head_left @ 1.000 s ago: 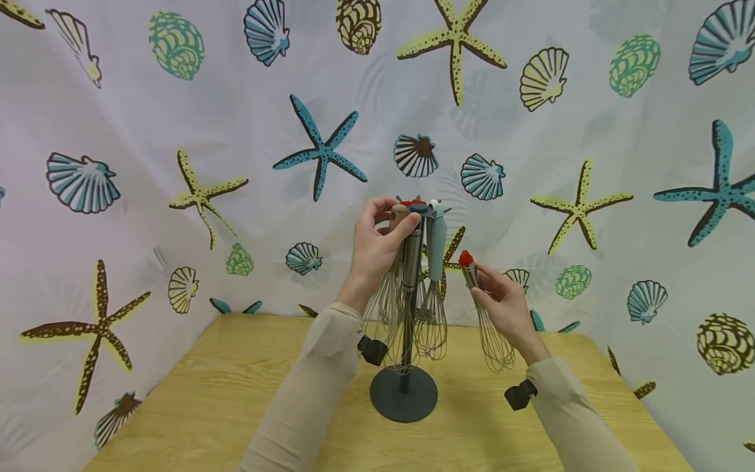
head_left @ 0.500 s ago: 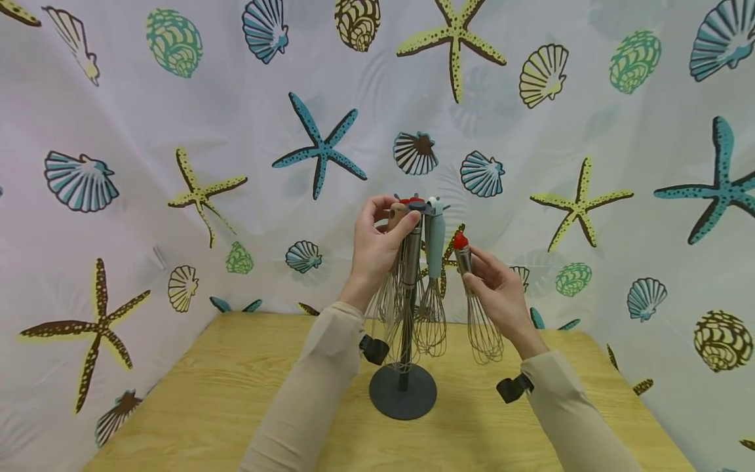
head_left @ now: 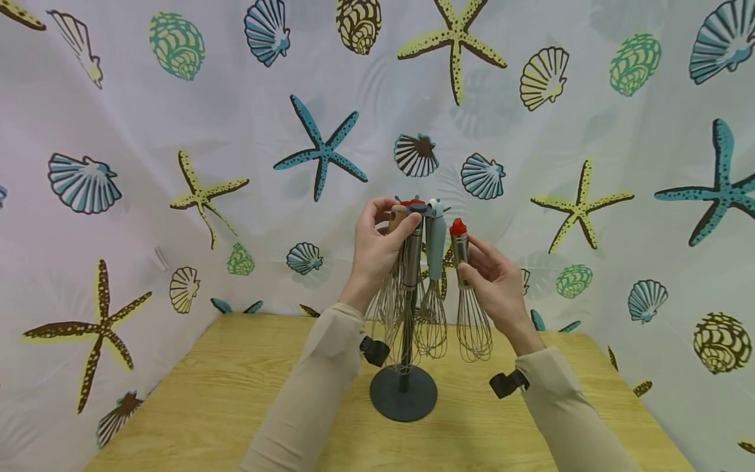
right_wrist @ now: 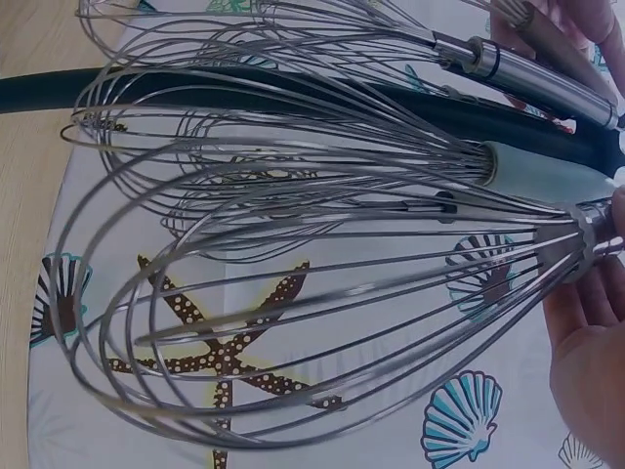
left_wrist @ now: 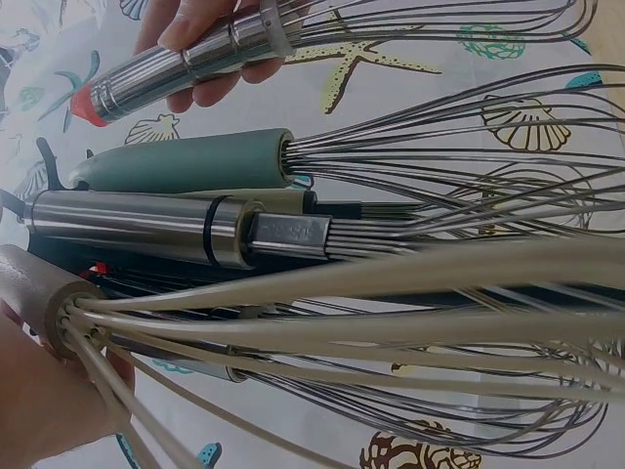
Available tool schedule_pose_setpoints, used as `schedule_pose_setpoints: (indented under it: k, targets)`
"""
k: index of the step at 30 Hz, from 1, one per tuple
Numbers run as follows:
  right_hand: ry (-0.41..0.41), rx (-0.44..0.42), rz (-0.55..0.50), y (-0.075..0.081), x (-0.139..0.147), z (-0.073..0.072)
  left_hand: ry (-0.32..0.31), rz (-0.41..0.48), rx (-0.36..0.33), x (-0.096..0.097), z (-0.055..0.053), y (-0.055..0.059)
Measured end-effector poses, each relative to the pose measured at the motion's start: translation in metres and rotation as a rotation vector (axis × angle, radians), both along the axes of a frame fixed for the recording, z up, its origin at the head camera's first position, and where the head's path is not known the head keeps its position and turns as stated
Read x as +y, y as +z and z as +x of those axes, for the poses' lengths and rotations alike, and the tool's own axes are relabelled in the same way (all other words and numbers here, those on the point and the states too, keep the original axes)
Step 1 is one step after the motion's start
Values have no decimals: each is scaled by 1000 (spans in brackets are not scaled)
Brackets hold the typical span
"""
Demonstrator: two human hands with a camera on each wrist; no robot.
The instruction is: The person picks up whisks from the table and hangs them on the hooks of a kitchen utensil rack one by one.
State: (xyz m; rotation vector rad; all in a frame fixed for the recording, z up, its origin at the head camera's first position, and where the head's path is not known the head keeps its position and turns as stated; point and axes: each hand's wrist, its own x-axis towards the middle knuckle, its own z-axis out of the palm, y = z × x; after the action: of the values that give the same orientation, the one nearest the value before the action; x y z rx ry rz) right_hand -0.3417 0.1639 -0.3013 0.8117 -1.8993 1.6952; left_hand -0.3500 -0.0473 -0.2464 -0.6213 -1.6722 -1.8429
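My right hand (head_left: 498, 282) grips a whisk with a steel handle and red tip (head_left: 460, 252), upright with its wires hanging down, just right of a black whisk stand (head_left: 404, 393). A small gap separates it from the teal-handled whisk (head_left: 436, 246) on the stand. At the stand's top, my left hand (head_left: 377, 239) holds on around the hub and the beige-handled whisk, its thumb by a steel-handled whisk (head_left: 414, 259). In the left wrist view, the beige handle (left_wrist: 44, 293) partly hides the left fingers. Wire loops (right_wrist: 322, 322) of the held whisk fill the right wrist view.
The stand's round base sits on a wooden table (head_left: 236, 393). Several whisks hang close together around its pole, their wires overlapping. A white curtain (head_left: 236, 98) printed with shells and starfish surrounds the table at the back and sides.
My right hand has moved left and up, bringing the red-tipped whisk closer to the stand and turning it more upright. The left hand has stayed at the stand's top.
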Motion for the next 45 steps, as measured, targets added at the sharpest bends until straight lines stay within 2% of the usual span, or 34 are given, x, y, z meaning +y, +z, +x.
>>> schedule_pose_setpoints:
  k: [16,24,35,40,45]
  targets:
    - [-21,24,-57,12,-10,5,-3,7,-20,0,3,2]
    - [21,43,-110,17,-16,7,-8,-1,-15,0,1,1]
    - [9,57,-74,17,-23,6,0,-8,-4,-2,1,1]
    - [29,78,-28,15,-27,5,-1,-3,-1,-2,1,0]
    - [41,78,-32,13,-29,3,-7,-2,8,-1,1,0]
